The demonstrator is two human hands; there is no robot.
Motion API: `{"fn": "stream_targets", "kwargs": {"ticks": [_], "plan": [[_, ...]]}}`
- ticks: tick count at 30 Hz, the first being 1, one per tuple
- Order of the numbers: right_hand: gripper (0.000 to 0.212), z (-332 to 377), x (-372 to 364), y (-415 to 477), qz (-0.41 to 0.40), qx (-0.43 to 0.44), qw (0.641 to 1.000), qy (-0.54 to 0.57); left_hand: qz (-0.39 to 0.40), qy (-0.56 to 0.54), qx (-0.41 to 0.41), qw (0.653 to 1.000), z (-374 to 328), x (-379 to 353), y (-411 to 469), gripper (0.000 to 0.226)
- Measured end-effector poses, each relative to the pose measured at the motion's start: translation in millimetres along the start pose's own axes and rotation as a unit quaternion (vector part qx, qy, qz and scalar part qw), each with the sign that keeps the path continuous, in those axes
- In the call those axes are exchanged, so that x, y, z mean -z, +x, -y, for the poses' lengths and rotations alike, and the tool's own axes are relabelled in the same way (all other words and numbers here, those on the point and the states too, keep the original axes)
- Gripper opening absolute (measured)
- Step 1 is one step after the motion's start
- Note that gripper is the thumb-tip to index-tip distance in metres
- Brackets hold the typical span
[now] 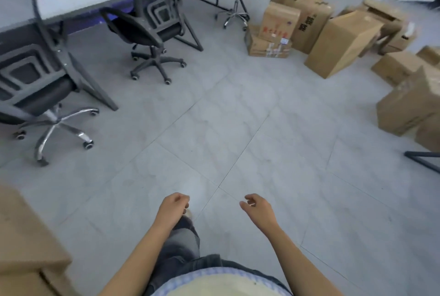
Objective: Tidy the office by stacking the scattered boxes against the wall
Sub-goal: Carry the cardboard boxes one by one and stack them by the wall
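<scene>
Cardboard boxes, mostly closed — left hand, right hand empty

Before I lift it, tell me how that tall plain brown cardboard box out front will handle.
The tall plain brown cardboard box stands on a narrow base, so a high push may tip it. Flat, undented sides suggest stiffness; weight cannot be judged.

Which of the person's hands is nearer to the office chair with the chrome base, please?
Left. The left hand hangs empty, nearer the camera and to the right of the chrome-based office chair; the right hand is farther right.
</scene>
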State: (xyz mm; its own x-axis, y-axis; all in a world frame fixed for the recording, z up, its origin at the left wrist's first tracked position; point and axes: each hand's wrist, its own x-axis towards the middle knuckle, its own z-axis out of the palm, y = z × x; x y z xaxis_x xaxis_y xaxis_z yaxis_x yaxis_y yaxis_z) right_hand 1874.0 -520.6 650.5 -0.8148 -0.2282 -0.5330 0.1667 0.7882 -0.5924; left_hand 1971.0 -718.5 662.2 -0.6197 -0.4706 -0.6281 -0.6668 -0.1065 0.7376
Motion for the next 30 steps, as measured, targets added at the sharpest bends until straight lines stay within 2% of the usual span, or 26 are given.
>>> {"fn": "stream_targets", "kwargs": {"ticks": [9,13,18,22,26,30], "plan": [[0.038,95.4,26.0,82.1,-0.104,-0.03,0.992,0.059,0.008,0.023,-0.108,0.994,-142.9,45.5,129.0,0.02],[0.038,119.8,31.9,103.8,-0.126,-0.056,0.986,0.096,0.045,0.035,-0.098,0.993,-168.4,41.6,162.9,0.022],[0.038,121.5,43.5,126.5,-0.147,-0.093,0.98,0.095,0.106,0.064,-0.056,0.991,-179.2,18.4,191.4,0.02],[0.039,120.2,50.1,158.6,-0.125,-0.111,0.982,0.087,0.133,0.095,-0.039,0.986,-198.3,-3.8,219.5,0.019],[0.04,121.8,78.5,213.8,-0.116,-0.104,0.983,0.097,0.132,0.117,-0.047,0.983,-236.4,-34.9,262.7,0.018],[0.039,127.3,146.0,279.4,-0.167,-0.085,0.974,0.131,0.123,0.121,-0.091,0.981,-304.1,-81.3,311.6,0.019]]}}
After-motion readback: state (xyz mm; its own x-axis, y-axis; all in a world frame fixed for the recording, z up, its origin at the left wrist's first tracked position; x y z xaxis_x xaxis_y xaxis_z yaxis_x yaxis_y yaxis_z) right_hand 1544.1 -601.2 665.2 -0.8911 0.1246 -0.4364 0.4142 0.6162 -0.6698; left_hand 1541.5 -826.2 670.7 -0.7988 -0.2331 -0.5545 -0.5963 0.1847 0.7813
